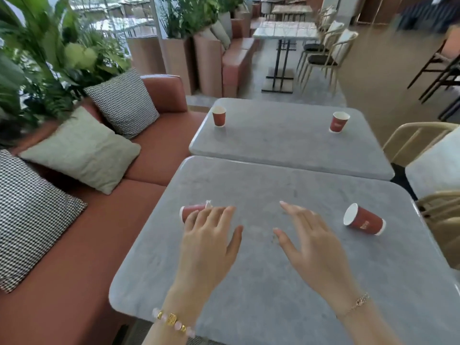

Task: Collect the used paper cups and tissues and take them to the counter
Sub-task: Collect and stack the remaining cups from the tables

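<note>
Both hands hover over the near table [249, 282], fingers straight, spread and holding nothing. The left hand [209, 237] reaches over a red paper cup [191, 211] lying on its side near the table's left edge, a scrap of white tissue [208, 202] just beside it; whether the fingertips touch the cup I cannot tell. The right hand [308, 235] is apart from a second tipped cup [364, 220] to its right. On the far table [286, 145] stand a left upright cup [219, 116] and a right upright cup [339, 122]

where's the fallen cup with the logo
In the head view, the fallen cup lies near the right edge of the near table, right of the right hand, untouched.
</note>
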### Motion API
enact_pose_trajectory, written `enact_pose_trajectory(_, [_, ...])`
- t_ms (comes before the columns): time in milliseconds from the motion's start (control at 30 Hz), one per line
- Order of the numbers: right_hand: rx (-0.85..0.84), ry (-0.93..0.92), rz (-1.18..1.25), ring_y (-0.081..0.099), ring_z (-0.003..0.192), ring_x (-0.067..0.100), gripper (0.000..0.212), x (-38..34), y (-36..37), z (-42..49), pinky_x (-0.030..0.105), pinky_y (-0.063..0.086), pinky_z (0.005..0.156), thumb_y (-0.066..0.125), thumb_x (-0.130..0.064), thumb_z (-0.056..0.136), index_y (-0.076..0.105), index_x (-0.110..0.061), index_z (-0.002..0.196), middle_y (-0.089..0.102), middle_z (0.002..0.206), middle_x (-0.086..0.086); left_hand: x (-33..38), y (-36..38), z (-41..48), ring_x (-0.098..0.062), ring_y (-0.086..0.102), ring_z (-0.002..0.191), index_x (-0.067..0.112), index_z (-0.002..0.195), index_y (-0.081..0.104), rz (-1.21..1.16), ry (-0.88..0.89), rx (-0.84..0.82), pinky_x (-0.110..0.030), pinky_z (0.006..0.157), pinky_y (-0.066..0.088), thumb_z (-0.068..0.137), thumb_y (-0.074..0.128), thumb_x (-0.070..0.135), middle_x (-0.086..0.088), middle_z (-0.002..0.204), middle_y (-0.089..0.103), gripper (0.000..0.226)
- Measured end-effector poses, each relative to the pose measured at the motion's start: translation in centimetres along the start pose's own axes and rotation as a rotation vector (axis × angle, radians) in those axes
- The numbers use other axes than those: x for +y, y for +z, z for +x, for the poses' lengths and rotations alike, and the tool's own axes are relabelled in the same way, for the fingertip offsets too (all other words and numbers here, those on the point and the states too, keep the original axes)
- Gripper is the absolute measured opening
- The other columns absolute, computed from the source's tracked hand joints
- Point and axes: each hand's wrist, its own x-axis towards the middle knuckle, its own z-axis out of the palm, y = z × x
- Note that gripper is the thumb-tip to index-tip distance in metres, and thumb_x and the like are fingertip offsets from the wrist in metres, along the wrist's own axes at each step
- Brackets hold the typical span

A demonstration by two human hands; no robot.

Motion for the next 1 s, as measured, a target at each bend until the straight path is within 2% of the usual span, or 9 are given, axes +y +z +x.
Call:
enact_pose_trajectory(233, [0.016, 0.101, -0.049, 0.057, 0.112, 0.02, 0.049, 2.8, -0.1, 0.4, 0.031, 0.048, 0.089, 0.048, -0.042, 0.089, 0.054, -0.018, 0.131, 0.061, 0.122, -0.002, 1.8, 3.3, 2.8, -0.028, 0.064, 0.094, 0.012, 0.112, 0.065, -0.067, 0.056, -0.068, -0.05, 0.093, 0.046, 0.09, 0.041, 0.037, -0.001, 0.104, 0.069, 0.041])
enact_pose_trajectory(300, [0.003, 0.111, -0.06, 0.055, 0.113, 0.019, 0.051, 3.8, -0.3, 0.6, 0.031, 0.046, 0.092, 0.043, -0.045, 0.089, 0.052, -0.019, 0.132, 0.06, 0.124, -0.003, 2.6, 4.1, 3.5, -0.027, 0.065, 0.091, 0.012, 0.11, 0.066, -0.053, 0.083, -0.052, -0.043, 0.096, 0.04, 0.089, 0.041, 0.036, -0.001, 0.102, 0.069, 0.04])
enact_pose_trajectory(367, [0.0, 0.121, -0.061, 0.054, 0.113, 0.018, 0.053, 4.7, -0.5, 0.8, 0.028, 0.043, 0.093, 0.038, -0.046, 0.089, 0.052, -0.019, 0.132, 0.059, 0.124, -0.004, 3.4, 4.6, 4.3, -0.026, 0.066, 0.088, 0.011, 0.108, 0.067, -0.043, 0.118, -0.024, -0.036, 0.092, 0.032, 0.088, 0.042, 0.036, -0.001, 0.099, 0.07, 0.04])
enact_pose_trajectory(467, [0.001, 0.123, -0.072, 0.055, 0.112, 0.018, 0.052, 5.9, -0.8, 1.2, 0.028, 0.042, 0.095, 0.039, -0.045, 0.089, 0.054, -0.018, 0.131, 0.06, 0.123, -0.003, 4.5, 5.5, 5.3, -0.025, 0.067, 0.084, 0.013, 0.104, 0.068, -0.011, 0.154, 0.005, -0.034, 0.087, 0.028, 0.086, 0.042, 0.035, 0.001, 0.095, 0.07, 0.039])
enact_pose_trajectory(700, [0.016, 0.144, -0.066, 0.058, 0.111, 0.021, 0.047, 8.3, -1.0, 2.2, 0.034, 0.048, 0.094, 0.054, -0.036, 0.088, 0.055, -0.015, 0.13, 0.062, 0.122, -0.001, 6.4, 7.2, 6.9, -0.025, 0.065, 0.089, 0.011, 0.109, 0.066, -0.082, 0.184, -0.099, -0.038, 0.082, 0.049, 0.089, 0.043, 0.036, -0.001, 0.101, 0.07, 0.04])
enact_pose_trajectory(833, [0.032, 0.174, -0.058, 0.057, 0.111, 0.019, 0.047, 10.1, -1.3, 2.2, 0.03, 0.045, 0.094, 0.055, -0.036, 0.089, 0.054, -0.016, 0.131, 0.061, 0.123, -0.002, 7.5, 8.2, 7.5, -0.024, 0.066, 0.089, 0.01, 0.11, 0.066, -0.076, 0.207, -0.111, -0.038, 0.083, 0.05, 0.09, 0.042, 0.036, -0.001, 0.102, 0.07, 0.04])
enact_pose_trajectory(967, [0.047, 0.212, -0.068, 0.056, 0.113, 0.019, 0.05, 12.5, -1.6, 2.0, 0.019, 0.032, 0.098, 0.043, -0.042, 0.09, 0.054, -0.015, 0.13, 0.061, 0.122, -0.002, 9.0, 9.6, 8.1, -0.025, 0.066, 0.087, 0.01, 0.109, 0.066, -0.078, 0.232, -0.129, -0.038, 0.082, 0.05, 0.09, 0.042, 0.035, -0.001, 0.099, 0.07, 0.04])
enact_pose_trajectory(1000, [0.048, 0.224, -0.062, 0.056, 0.113, 0.019, 0.05, 13.2, -1.7, 2.0, 0.02, 0.033, 0.1, 0.044, -0.041, 0.09, 0.054, -0.015, 0.13, 0.061, 0.122, -0.002, 9.3, 9.9, 8.3, -0.025, 0.066, 0.087, 0.01, 0.109, 0.066, -0.077, 0.239, -0.137, -0.038, 0.082, 0.05, 0.09, 0.042, 0.034, -0.001, 0.099, 0.07, 0.04])
